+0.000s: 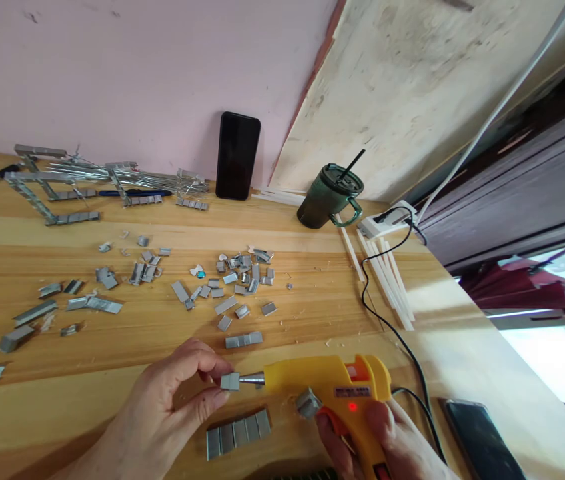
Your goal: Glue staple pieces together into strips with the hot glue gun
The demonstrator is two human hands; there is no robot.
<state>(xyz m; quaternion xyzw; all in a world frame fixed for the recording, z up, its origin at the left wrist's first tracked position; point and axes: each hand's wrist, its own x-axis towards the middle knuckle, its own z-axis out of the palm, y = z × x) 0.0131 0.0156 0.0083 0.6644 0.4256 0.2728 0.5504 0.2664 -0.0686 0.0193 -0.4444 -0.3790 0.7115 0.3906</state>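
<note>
My left hand (pixel 177 400) pinches a short block of staples (pixel 230 381) between thumb and fingertips. The metal nozzle of a yellow hot glue gun (pixel 307 373) meets the block's right side. My right hand (pixel 387 433) is wrapped round the gun's handle, fingers by the orange trigger; a red light glows on its body. Another staple piece (pixel 308 403) shows at my right fingertips, beside the gun; whether they grip it, I cannot tell. Below the nozzle lies a row of joined staple blocks (pixel 238 435), and above it a shorter joined strip (pixel 243 340).
Loose staple pieces (pixel 245 273) lie scattered across the wooden table. Frames built of staples (pixel 52 193) stand at the back left beside thin metal rods. A phone (pixel 237 157) leans on the wall. A lidded cup (pixel 330 193), glue sticks (pixel 387 280), a power strip (pixel 387 219) and another phone (pixel 482 437) are rightward.
</note>
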